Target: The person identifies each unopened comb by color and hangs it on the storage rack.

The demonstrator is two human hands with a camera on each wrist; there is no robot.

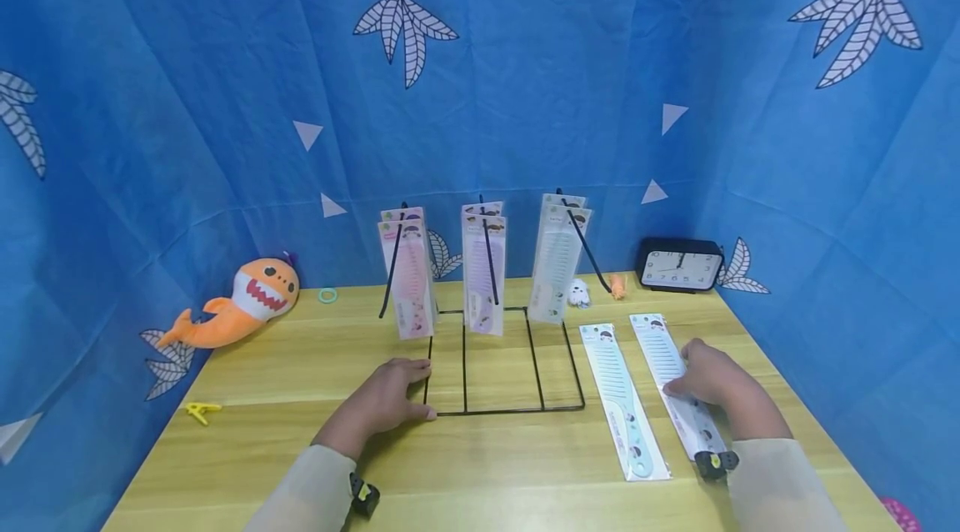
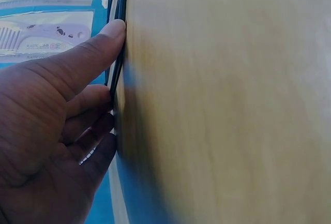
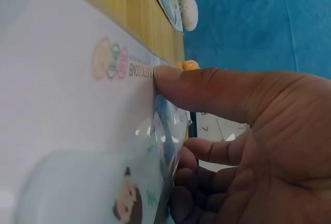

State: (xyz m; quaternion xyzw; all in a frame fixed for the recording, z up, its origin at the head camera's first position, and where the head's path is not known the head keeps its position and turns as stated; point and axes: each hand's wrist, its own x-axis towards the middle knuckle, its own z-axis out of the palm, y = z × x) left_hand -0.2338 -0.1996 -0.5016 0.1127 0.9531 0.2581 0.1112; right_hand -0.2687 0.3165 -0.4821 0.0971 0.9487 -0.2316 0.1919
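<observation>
My left hand (image 1: pixel 388 392) is at the left front corner of a black wire display rack (image 1: pixel 510 412); its thumb and fingers touch the base wire, spread apart. Packaged combs hang on the rack's hooks: pink (image 1: pixel 410 282), purple (image 1: pixel 484 278) and pale green (image 1: pixel 558 265). To the right, my right hand (image 1: pixel 712 378) grips a packaged light blue comb (image 1: pixel 663 357) lying on the table, thumb on one edge and curled fingers at the other. In the right wrist view the thumb presses the packet (image 3: pixel 103 120) beside its printed text. Another packaged blue comb (image 1: pixel 622 399) lies between the rack and this hand.
An orange shark plush (image 1: pixel 251 303) lies at the back left, near a teal ring (image 1: pixel 327 295). A yellow clip (image 1: pixel 202 411) is at the left. Behind the blue combs stand a black clock (image 1: pixel 679 265), a small white figure (image 1: pixel 578 293) and an orange one (image 1: pixel 617 287). Blue cloth (image 1: pixel 525 98) surrounds the table.
</observation>
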